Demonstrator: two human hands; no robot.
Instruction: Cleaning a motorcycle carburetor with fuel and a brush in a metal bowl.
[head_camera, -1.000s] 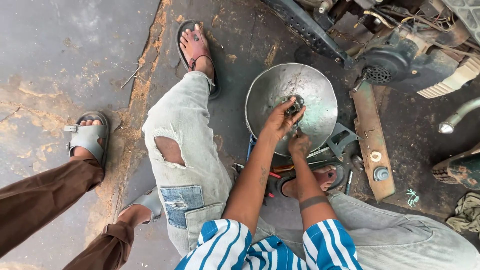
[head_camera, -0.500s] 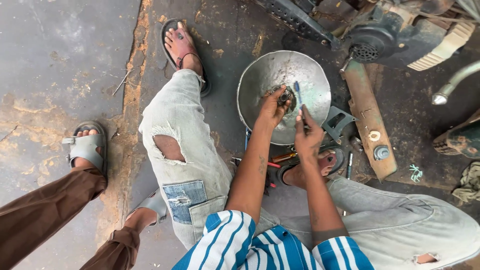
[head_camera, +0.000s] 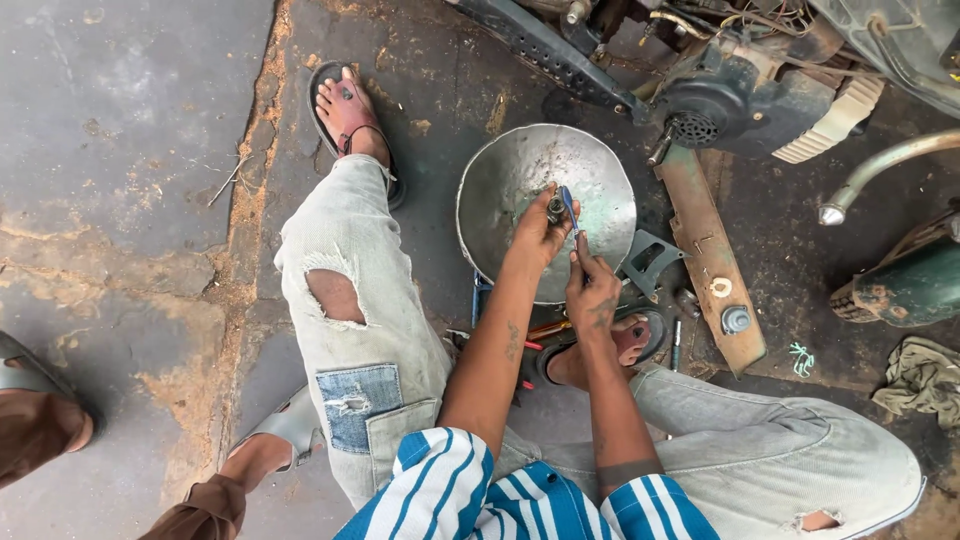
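My left hand (head_camera: 541, 228) grips a small dark metal part (head_camera: 554, 208) over a dented round metal bowl (head_camera: 500, 190) on the ground. Just behind it, my right hand (head_camera: 592, 292) holds a thin blue-handled tool (head_camera: 570, 210) whose upper end reaches the part. Both forearms stretch out from striped blue and white sleeves. My legs in torn pale jeans lie to either side of the bowl, feet in sandals.
A dismantled motor vehicle engine (head_camera: 745, 85) and frame stand at the top right. A rusty metal bar (head_camera: 712, 262) with a washer and nut lies right of the bowl, with a black bracket (head_camera: 650, 262), loose tools (head_camera: 545, 330) and a rag (head_camera: 922, 378). Another person's sandalled feet (head_camera: 290, 432) stand at the left.
The view has shifted a little. My right hand has drawn back from the bowl toward me and now holds the blue tool upright against the part in my left hand.
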